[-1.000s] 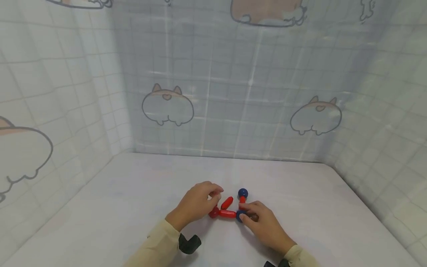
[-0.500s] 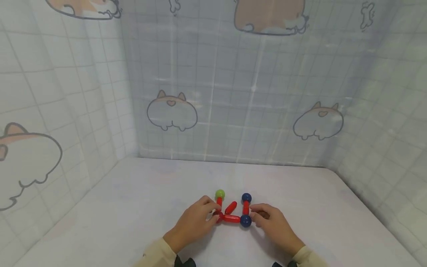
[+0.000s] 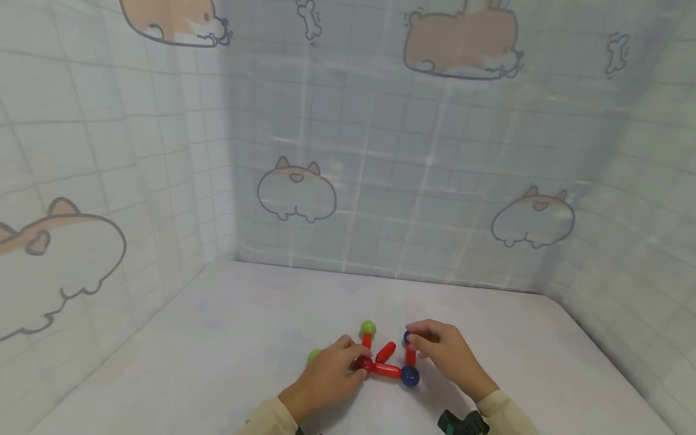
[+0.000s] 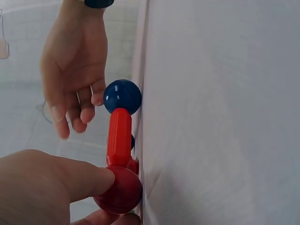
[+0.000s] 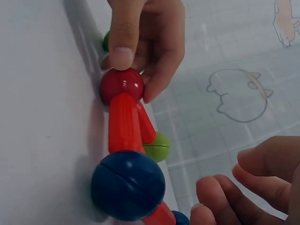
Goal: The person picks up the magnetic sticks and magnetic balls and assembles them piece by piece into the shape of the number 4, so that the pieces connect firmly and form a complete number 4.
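Steadiness matters: left hand (image 3: 329,377) pinching the red ball (image 5: 123,86) as anchor, right hand (image 3: 450,359) loosely spread near the far blue ball (image 3: 406,338), any adjustment best made gently.

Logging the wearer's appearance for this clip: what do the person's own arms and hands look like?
The left hand and right hand are ungloved. The left sleeve and right sleeve are pale beige. A black device with a small green patch sits by the right sleeve.
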The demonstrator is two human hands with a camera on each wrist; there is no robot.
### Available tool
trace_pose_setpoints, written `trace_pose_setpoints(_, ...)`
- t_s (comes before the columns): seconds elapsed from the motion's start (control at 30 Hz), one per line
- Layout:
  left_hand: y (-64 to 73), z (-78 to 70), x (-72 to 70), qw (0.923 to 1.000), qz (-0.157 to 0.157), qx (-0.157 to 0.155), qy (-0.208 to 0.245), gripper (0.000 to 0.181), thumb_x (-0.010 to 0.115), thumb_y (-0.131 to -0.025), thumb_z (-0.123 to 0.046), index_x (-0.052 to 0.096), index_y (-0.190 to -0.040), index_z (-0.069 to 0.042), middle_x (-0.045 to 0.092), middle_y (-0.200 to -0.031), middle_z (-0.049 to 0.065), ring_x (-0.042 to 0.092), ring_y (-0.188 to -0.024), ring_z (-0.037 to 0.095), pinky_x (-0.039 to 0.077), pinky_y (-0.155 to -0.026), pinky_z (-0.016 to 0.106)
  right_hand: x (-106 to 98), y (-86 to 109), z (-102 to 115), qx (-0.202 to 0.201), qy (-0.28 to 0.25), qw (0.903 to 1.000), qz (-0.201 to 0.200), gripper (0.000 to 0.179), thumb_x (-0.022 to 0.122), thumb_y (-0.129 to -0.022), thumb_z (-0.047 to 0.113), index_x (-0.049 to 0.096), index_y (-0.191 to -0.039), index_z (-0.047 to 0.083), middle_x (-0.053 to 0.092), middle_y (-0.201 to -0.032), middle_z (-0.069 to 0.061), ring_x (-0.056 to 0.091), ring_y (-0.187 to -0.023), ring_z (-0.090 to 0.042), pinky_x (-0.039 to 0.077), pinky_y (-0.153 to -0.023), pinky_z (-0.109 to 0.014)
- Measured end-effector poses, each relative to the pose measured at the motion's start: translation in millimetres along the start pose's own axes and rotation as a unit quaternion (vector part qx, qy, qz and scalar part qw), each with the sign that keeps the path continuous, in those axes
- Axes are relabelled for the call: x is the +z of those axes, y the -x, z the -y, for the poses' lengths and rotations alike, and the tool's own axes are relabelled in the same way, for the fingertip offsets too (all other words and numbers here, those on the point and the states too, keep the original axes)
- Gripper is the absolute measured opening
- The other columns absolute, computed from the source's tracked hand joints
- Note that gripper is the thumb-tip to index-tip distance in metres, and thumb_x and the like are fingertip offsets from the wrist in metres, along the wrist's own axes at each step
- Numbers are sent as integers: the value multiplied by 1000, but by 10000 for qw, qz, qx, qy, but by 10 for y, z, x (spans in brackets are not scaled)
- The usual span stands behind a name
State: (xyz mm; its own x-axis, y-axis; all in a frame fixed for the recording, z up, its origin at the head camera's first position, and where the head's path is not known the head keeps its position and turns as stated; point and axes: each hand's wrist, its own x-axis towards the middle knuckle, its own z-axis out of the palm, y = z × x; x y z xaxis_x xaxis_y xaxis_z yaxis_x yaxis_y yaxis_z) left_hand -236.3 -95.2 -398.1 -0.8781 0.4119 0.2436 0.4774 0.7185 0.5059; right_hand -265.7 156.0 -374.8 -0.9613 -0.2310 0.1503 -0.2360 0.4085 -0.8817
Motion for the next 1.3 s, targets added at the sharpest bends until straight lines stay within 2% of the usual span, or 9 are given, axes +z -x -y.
trace_pose_setpoints(0.27, 20, 19, 23, 9999, -38, 138, 54, 31, 74, -86, -23, 67, -116, -20, 50, -88, -13, 48, -76, 3, 47, -67, 20, 34, -20, -13, -115, 22, 9999, 99, 26, 67, -92, 17, 67, -113, 2, 68, -100, -10, 64, -86, -23, 55, -70, -27)
trace_pose_setpoints(0.37, 8, 24, 18, 9999, -19, 102, 21, 32, 74, -86, -24, 66, -117, -22, 50, -88, -13, 48, -77, 3, 47, -68, 21, 47, -31, -23, -170, 115, 9998, 87, 26, 68, -92, 18, 67, -113, 4, 68, -100, -9, 63, -86, -21, 55, -71, -27)
trace_pose_setpoints(0.57, -6, 28, 37, 10000, -16, 13, 28, 35, 73, -86, -26, 65, -120, -23, 53, -91, -14, 49, -81, 5, 48, -72, 23, 71, -68, -44, -360, 641, 9972, 136, 27, 68, -91, 22, 69, -112, 5, 68, -98, -5, 62, -82, -18, 54, -69, -25)
trace_pose_setpoints(0.73, 5, 36, 68, 9999, -16, -39, 100, 36, 72, -86, -27, 65, -121, -23, 53, -92, -15, 49, -84, 6, 49, -75, 27, 92, -117, -50, -485, 1006, 9935, 203, 23, 68, -91, 17, 70, -111, 7, 67, -92, 2, 60, -80, -16, 53, -65, -26)
trace_pose_setpoints(0.87, 16, 62, 106, 9999, -95, 44, 92, 34, 71, -87, -27, 65, -121, -23, 53, -93, -15, 49, -85, 6, 48, -76, 28, 115, -181, -34, -513, 1153, 9914, 356, 21, 69, -90, 14, 70, -110, 8, 68, -95, 3, 61, -82, -14, 54, -68, -27)
trace_pose_setpoints(1.07, 29, 90, 145, 9997, -209, 115, 36, 33, 69, -88, -29, 65, -120, -24, 53, -94, -14, 48, -86, 7, 47, -75, 28, 179, -258, 2, -727, 1374, 9838, 891, 21, 68, -88, 12, 70, -109, 7, 68, -99, -2, 62, -86, -14, 53, -70, -28)
trace_pose_setpoints(1.13, 31, 87, 143, 9998, -181, 78, 58, 33, 69, -88, -30, 65, -120, -25, 53, -95, -14, 48, -86, 7, 47, -74, 28, 199, -265, 9, -888, 1548, 9794, 942, 21, 68, -88, 11, 70, -108, 7, 67, -99, -3, 62, -87, -14, 52, -70, -28)
trace_pose_setpoints(1.3, 35, 76, 116, 9998, -177, 41, 85, 33, 70, -88, -30, 65, -120, -26, 53, -94, -13, 48, -85, 7, 46, -72, 27, 246, -273, 21, -973, 1855, 9721, 1055, 21, 69, -85, 9, 72, -105, 11, 66, -101, 1, 60, -88, -14, 52, -73, -32)
